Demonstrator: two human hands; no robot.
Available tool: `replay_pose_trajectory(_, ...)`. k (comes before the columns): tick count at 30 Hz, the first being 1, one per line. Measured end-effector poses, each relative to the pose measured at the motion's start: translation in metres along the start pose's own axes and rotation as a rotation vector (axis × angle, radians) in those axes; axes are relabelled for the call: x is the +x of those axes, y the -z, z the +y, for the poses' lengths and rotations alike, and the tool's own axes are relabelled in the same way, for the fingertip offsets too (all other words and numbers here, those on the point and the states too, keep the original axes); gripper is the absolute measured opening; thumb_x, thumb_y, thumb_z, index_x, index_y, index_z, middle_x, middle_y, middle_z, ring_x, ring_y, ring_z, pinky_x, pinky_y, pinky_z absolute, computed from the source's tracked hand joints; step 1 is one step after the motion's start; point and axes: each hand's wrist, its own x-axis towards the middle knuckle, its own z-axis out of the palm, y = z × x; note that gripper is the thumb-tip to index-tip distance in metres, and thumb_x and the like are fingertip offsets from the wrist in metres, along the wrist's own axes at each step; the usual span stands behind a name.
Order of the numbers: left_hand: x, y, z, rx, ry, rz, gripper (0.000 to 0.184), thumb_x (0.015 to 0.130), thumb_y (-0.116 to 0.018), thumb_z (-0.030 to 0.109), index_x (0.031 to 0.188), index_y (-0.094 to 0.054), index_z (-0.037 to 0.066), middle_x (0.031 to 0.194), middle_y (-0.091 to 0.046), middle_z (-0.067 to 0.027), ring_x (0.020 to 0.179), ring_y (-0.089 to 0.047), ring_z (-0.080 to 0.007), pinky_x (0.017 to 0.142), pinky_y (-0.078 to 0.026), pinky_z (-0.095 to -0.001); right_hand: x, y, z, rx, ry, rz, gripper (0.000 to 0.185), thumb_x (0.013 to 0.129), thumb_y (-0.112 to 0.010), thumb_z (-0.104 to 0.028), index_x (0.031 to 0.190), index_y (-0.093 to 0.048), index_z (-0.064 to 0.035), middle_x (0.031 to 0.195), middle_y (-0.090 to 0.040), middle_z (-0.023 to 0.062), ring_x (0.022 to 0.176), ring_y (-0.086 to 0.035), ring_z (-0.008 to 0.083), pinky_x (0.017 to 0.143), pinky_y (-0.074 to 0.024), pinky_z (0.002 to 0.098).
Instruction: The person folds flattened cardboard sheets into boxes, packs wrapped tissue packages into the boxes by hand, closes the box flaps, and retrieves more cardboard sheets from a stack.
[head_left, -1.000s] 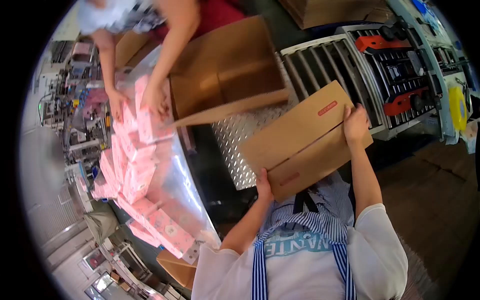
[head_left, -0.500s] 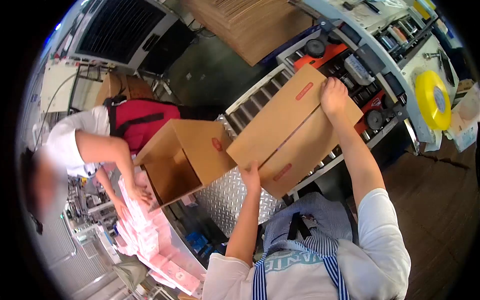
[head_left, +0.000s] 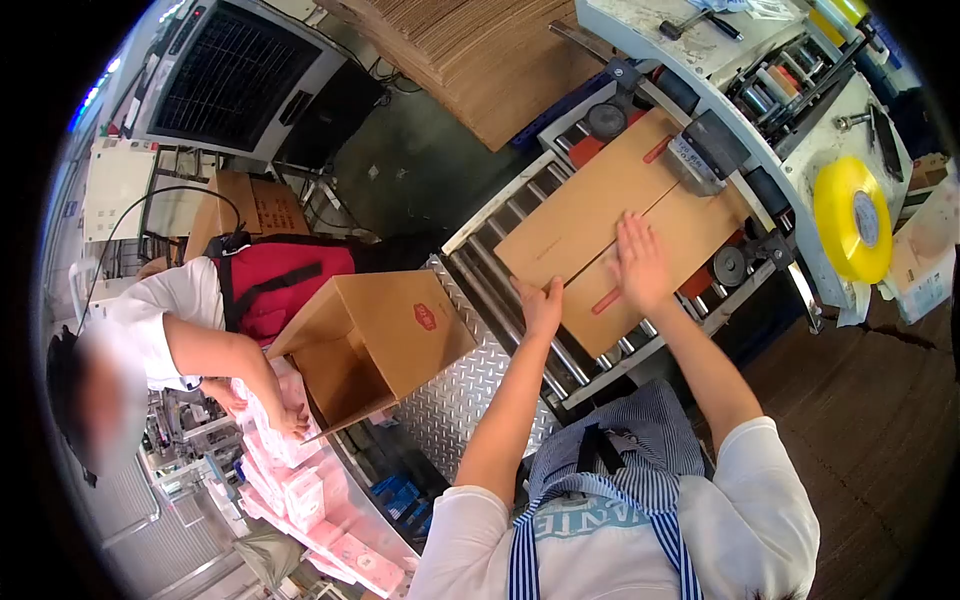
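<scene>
A closed cardboard carton (head_left: pixel 570 230) lies on the roller conveyor (head_left: pixel 480 270), its far end under the taping machine's head (head_left: pixel 695 155). My right hand (head_left: pixel 640 265) rests flat on the carton's top beside the centre seam, fingers spread. At the near end of the carton is my left hand (head_left: pixel 540 308), thumb apart from the fingers and touching the edge; part of its grip is hidden. To the left, an open carton (head_left: pixel 425 320) lies on its side, its mouth facing a co-worker.
The co-worker's hand (head_left: pixel 292 422) is on pink packs (head_left: pixel 305 500) by the open carton. A diamond-plate metal surface (head_left: pixel 450 400) lies between the cartons. A yellow tape roll (head_left: pixel 850 220) sits at right. Stacked flat cardboard (head_left: pixel 480 60) stands behind the conveyor.
The closed carton has moved up and right along the rollers, under the machine head. My right hand has shifted from its far edge to the middle of its top. The co-worker's hands moved slightly.
</scene>
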Motion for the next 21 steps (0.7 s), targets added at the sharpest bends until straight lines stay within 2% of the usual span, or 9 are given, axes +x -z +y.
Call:
replay_pose_trajectory(3,0.005,-0.008,0.045,-0.056,0.063,-0.112,0.094,0.085,-0.056,0.040,0.130,-0.002,-0.023,0.135,-0.014,-0.0433,0.129,-0.027,-0.0435,0.107,-0.025,-0.0381,-0.041,0.013,-0.034,0.071,0.016,-0.099,0.070,0.077,-0.063,-0.033,0.132,-0.037,0.0018,0.143,-0.031,0.0157,0.133,-0.029,0.0278,0.109,-0.0204,0.0442)
replay_pose_trajectory(5,0.012,-0.018,0.040,-0.040,-0.044,-0.172,0.088,0.087,-0.052,0.041,0.133,-0.006,-0.019,0.137,-0.014,-0.0412,0.129,-0.025,-0.0448,0.107,-0.026,-0.0397,-0.061,0.019,-0.048,0.196,0.145,-0.184,0.072,0.076,-0.063,-0.033,0.134,-0.035,0.0009,0.143,-0.031,0.0145,0.133,-0.028,0.0262,0.110,-0.0176,0.0445)
replay_pose_trajectory(7,0.008,-0.028,0.039,-0.088,-0.161,-0.297,0.083,0.089,-0.050,0.042,0.136,-0.011,-0.014,0.140,-0.015,-0.0374,0.131,-0.023,-0.0449,0.107,-0.025,-0.0406,-0.060,0.011,-0.032,0.048,0.154,-0.277,0.069,0.078,-0.061,-0.030,0.135,-0.034,-0.0004,0.143,-0.031,0.0131,0.134,-0.027,0.0241,0.111,-0.0152,0.0446)
replay_pose_trajectory(9,-0.028,-0.015,0.048,-0.010,-0.090,-0.365,0.080,0.087,-0.052,0.042,0.138,-0.015,-0.007,0.141,-0.015,-0.0355,0.133,-0.017,-0.0434,0.109,-0.021,-0.0405,-0.052,0.002,-0.006,-0.141,0.220,-0.140,0.065,0.081,-0.057,-0.025,0.136,-0.032,-0.0016,0.144,-0.029,0.0117,0.134,-0.026,0.0229,0.111,-0.0140,0.0439)
replay_pose_trajectory(11,-0.058,-0.012,0.010,0.051,-0.130,-0.374,0.081,0.085,-0.056,0.039,0.138,-0.016,-0.006,0.140,-0.017,-0.0363,0.132,-0.020,-0.0448,0.108,-0.024,-0.0414,-0.045,0.014,0.005,-0.098,0.172,-0.182,0.061,0.083,-0.053,-0.021,0.137,-0.032,-0.0032,0.145,-0.029,0.0106,0.135,-0.025,0.0231,0.111,-0.0143,0.0431)
replay_pose_trajectory(14,-0.118,0.019,-0.054,0.147,0.013,-0.495,0.078,0.081,-0.061,0.033,0.136,-0.023,-0.006,0.138,-0.022,-0.0364,0.129,-0.025,-0.0454,0.106,-0.028,-0.0424,-0.039,0.011,0.022,-0.091,0.087,-0.164,0.061,0.082,-0.053,-0.018,0.138,-0.031,-0.0050,0.145,-0.028,0.0110,0.135,-0.025,0.0239,0.111,-0.0140,0.0433)
replay_pose_trajectory(17,-0.170,0.072,-0.119,0.170,0.219,-0.697,0.076,0.079,-0.062,0.033,0.134,-0.028,-0.007,0.136,-0.031,-0.0322,0.126,-0.034,-0.0428,0.103,-0.032,-0.0407,-0.032,0.017,0.027,-0.297,-0.017,-0.062,0.058,0.082,-0.052,-0.015,0.136,-0.033,-0.0050,0.142,-0.032,0.0128,0.132,-0.029,0.0263,0.109,-0.0218,0.0432)
replay_pose_trajectory(19,-0.218,0.099,-0.202,0.301,0.287,-0.589,0.072,0.079,-0.061,0.038,0.129,-0.037,-0.008,0.124,-0.048,-0.0300,0.117,-0.046,-0.0406,0.099,-0.037,-0.0394,-0.037,0.055,0.018,-0.001,-0.205,-0.237,0.053,0.081,-0.053,-0.011,0.131,-0.040,-0.0030,0.136,-0.039,0.0154,0.124,-0.040,0.0294,0.102,-0.0324,0.0425)
replay_pose_trajectory(21,-0.242,0.133,-0.240,0.455,0.363,-0.675,0.067,0.080,-0.057,0.044,0.121,-0.049,-0.008,0.123,-0.050,-0.0275,0.117,-0.048,-0.0372,0.097,-0.039,-0.0384,-0.060,0.092,0.008,0.059,-0.212,-0.170,0.048,0.078,-0.056,-0.010,0.124,-0.046,0.0003,0.128,-0.046,0.0176,0.115,-0.048,0.0315,0.095,-0.0399,0.0405)
